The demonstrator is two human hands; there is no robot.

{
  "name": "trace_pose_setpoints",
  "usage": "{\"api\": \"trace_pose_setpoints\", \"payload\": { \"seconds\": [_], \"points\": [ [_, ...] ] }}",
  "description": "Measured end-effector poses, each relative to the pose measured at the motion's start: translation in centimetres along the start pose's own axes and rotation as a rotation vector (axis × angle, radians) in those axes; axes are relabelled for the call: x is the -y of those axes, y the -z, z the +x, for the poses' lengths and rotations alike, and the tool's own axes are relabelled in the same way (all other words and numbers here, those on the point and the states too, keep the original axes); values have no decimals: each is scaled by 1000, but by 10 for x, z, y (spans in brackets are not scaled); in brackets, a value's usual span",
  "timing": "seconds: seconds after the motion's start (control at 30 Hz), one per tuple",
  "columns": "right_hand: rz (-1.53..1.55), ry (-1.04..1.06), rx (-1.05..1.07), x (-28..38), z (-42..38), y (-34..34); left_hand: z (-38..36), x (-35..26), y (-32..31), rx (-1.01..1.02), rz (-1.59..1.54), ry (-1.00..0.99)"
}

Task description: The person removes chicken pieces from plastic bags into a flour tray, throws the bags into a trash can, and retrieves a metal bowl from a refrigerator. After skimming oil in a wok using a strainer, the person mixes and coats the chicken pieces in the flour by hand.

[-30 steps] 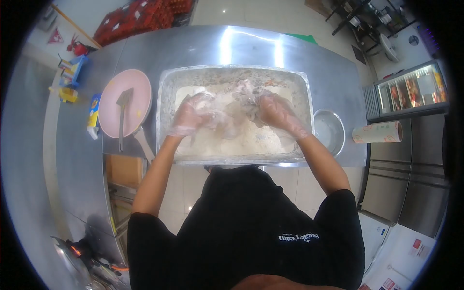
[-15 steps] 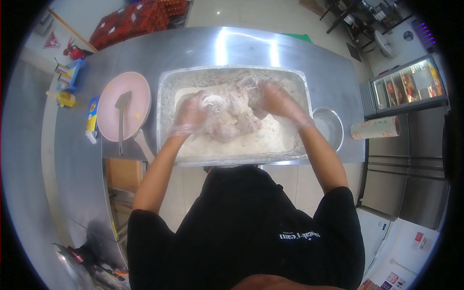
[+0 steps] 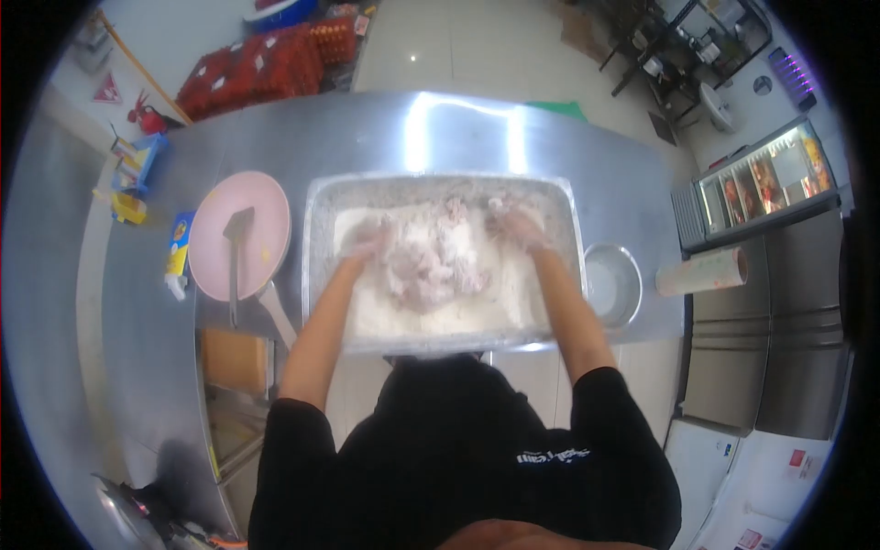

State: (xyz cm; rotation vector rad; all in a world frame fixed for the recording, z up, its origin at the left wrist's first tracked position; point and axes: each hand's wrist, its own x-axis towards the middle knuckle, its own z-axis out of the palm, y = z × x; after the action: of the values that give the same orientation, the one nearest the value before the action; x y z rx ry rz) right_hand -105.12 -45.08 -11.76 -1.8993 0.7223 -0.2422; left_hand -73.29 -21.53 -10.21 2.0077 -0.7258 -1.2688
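Observation:
A large metal tray (image 3: 316, 316) holds white flour (image 3: 376, 316) and a heap of flour-coated pieces (image 3: 431, 270) in its middle. My left hand (image 3: 368, 240) is at the left side of the heap, low in the flour. On the heap's right, my right hand (image 3: 518, 227) also reaches into the flour. Both hands wear clear plastic gloves and are blurred. Flour and blur hide the fingers, so their grip cannot be made out.
Left of the tray lie a pink pan (image 3: 213, 240) with a grey spatula (image 3: 236, 261) and a blue-yellow box (image 3: 178, 247). A round metal bowl (image 3: 612, 284) and a patterned roll (image 3: 702, 272) are on the right. Red crates (image 3: 252, 73) stand beyond the steel table (image 3: 367, 137).
The view has tilted, so the table appears lower. My hands have moved apart and down to the flour on both sides of the heap, which looks more gathered and whiter.

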Motion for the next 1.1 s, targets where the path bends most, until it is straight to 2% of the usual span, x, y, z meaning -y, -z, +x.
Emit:
{"api": "trace_pose_setpoints", "payload": {
  "seconds": [0.03,0.1,0.17,0.2,0.27,0.33,0.4,0.47,0.5,0.57,0.63,0.7,0.77,0.87,0.97,1.1],
  "points": [
    [363,-310,-7,0,15,-18,-7,-24,-3,43,171,19],
    [81,-297,-280,111,0,-51,-14,-59,-9,71,367,-61],
    [117,-88,-7,74,35,-60,5,-49,-30,-26,367,-351],
    [122,-159,29,78,42,-65,12,-43,-38,-68,366,-490],
    [134,-313,108,102,43,-80,4,-51,-53,-60,224,-402],
    [39,-315,158,131,31,-82,-11,-52,-54,-14,137,-333],
    [-126,-285,226,157,20,-76,-25,-53,-43,79,114,-294],
    [-362,-233,323,173,1,-73,-76,-76,-19,207,206,-246],
    [-416,-20,372,175,-11,-71,-93,-78,-8,274,253,-222],
    [-507,396,466,176,-45,-68,-97,-45,8,294,418,-414],
    [-642,115,610,203,-85,-70,-128,-46,4,394,862,-486],
    [-849,184,466,188,-104,-83,-144,-40,-7,343,1087,-468],
    [-1099,604,24,125,-105,-113,-148,-25,-26,145,1077,-340],
    [-973,494,96,119,-66,-127,-112,-24,-39,119,1205,-334],
    [-781,338,228,123,-44,-121,-97,-29,-30,129,899,-350],
    [-647,224,81,139,-33,-110,-69,-29,-22,-4,584,-429]
  ]
}}
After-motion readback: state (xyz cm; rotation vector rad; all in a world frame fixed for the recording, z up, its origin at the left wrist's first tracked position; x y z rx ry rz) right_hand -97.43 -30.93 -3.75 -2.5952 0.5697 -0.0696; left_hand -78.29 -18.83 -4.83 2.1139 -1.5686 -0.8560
